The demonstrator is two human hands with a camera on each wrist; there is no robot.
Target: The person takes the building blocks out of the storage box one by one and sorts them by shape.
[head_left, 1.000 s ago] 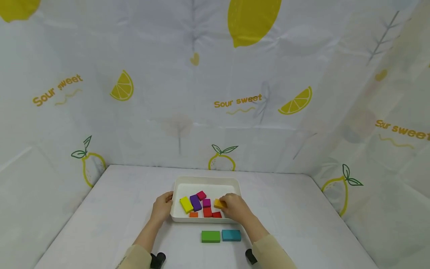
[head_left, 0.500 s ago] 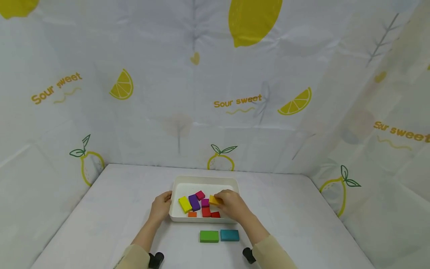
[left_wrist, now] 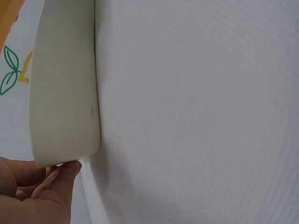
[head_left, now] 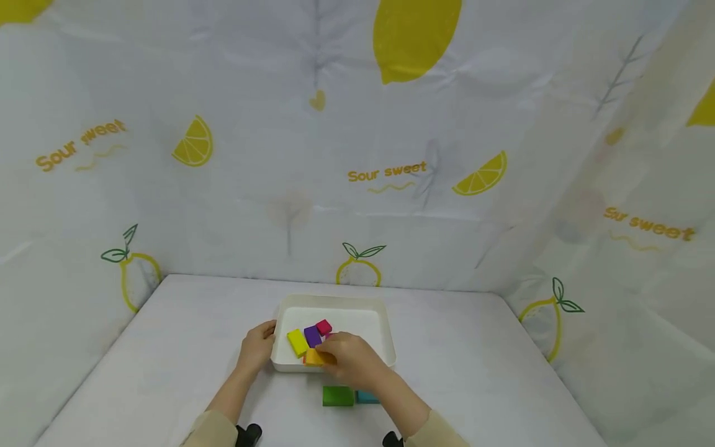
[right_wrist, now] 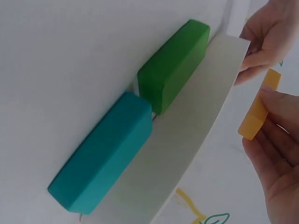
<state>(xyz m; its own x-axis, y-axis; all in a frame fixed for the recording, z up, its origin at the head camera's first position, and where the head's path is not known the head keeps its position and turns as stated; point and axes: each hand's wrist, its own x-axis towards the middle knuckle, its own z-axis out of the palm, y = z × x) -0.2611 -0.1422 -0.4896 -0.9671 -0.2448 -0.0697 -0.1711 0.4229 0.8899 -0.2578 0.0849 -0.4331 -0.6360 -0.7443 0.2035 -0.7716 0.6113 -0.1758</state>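
orange-yellow block (right_wrist: 254, 116) pinched in the right hand (head_left: 353, 360), lower middle of the head view, over white tray (head_left: 363, 320), left hand (head_left: 257, 346) gripping its left side

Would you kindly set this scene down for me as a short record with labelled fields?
left hand: left hand holds the left end of the white tray
right hand: right hand pinches an orange-yellow block above the tray's near side
clearly visible in tray: yellow block, purple block, pinkish-red block
on table, near side of tray: green block, teal block
total in tray: cannot tell; right hand blocks the view
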